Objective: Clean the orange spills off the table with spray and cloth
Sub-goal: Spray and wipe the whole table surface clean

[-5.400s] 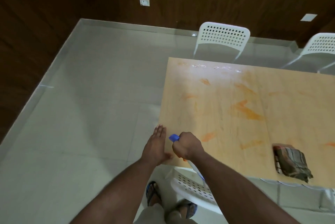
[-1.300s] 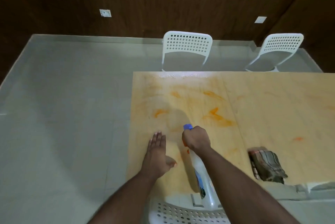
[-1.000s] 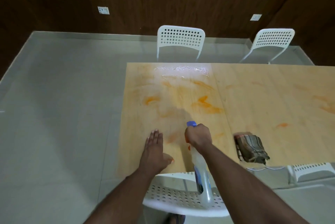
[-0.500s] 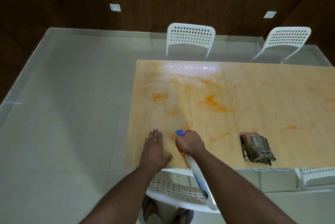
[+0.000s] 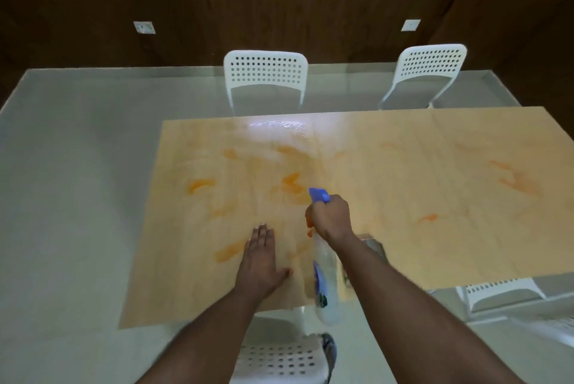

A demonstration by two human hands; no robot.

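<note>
A: Item, spray?

B: Clear plastic spray bottle with blue nozzle [image 5: 320, 259], gripped in my curled right hand [image 5: 330, 217], centre frame; long axis runs toward me, nozzle aimed at the upper frame.

A: Spills?

B: Orange smears [image 5: 292, 183] on the pale wooden table [image 5: 450, 228], just beyond the nozzle. My left hand [image 5: 261, 259] lies flat, fingers straight.

A: Cloth?

B: Folded striped cloth [image 5: 371, 244], mostly hidden behind my right forearm; right hand nearer.

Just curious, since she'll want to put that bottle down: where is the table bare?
The right half of the table, beyond the right hand, holds only faint spills. The far left corner is bare too. It is crowded near the left hand, bottle and cloth.
</note>
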